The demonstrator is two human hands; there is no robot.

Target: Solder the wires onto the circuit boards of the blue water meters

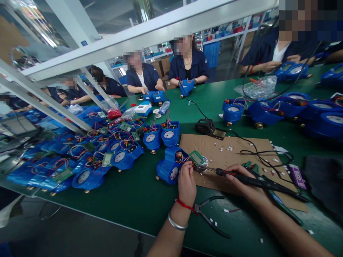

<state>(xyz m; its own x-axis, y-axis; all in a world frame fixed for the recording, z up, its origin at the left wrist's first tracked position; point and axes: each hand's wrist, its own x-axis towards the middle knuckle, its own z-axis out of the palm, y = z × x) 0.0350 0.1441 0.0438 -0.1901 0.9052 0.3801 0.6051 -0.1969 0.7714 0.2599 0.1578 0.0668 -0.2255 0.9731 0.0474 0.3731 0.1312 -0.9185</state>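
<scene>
A blue water meter (168,167) lies on its side at the near edge of a brown cardboard sheet (235,153). A small green circuit board (197,157) hangs from it on coloured wires. My left hand (187,182) pinches the wires just beside the meter and board. My right hand (241,178) grips a black soldering iron (257,182), whose tip points left at the board. Both wrists rest over the green table (128,200).
Black pliers (211,214) lie by my left wrist. Several blue meters with loose boards crowd the left (107,157) and the far right (294,107). A black iron stand (205,126) sits behind the cardboard. Other people work across the table.
</scene>
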